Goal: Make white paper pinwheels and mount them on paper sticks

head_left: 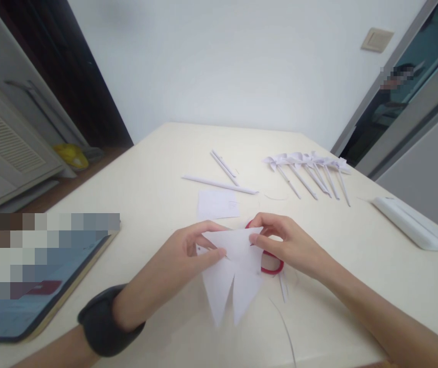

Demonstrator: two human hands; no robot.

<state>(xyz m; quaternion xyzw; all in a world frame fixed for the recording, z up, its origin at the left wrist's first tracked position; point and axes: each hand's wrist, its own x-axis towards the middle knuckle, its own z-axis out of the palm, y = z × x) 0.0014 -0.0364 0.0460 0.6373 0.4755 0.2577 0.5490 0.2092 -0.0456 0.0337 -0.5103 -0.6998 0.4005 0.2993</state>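
Note:
Between my two hands is a white paper sheet with slits cut from its edges toward the middle. My left hand grips its left side, thumb on top and fingers behind. At the upper right corner, my right hand pinches the paper between thumb and fingers. Partly hidden under the sheet and my right hand lie red-handled scissors. Just beyond my hands, a small white paper square rests flat on the table.
Rolled paper sticks lie past the square. Several paper pinwheels on sticks lie at the back right. A white case-like object is at the right edge, a tablet at the left. Thin paper strips are scattered on the table.

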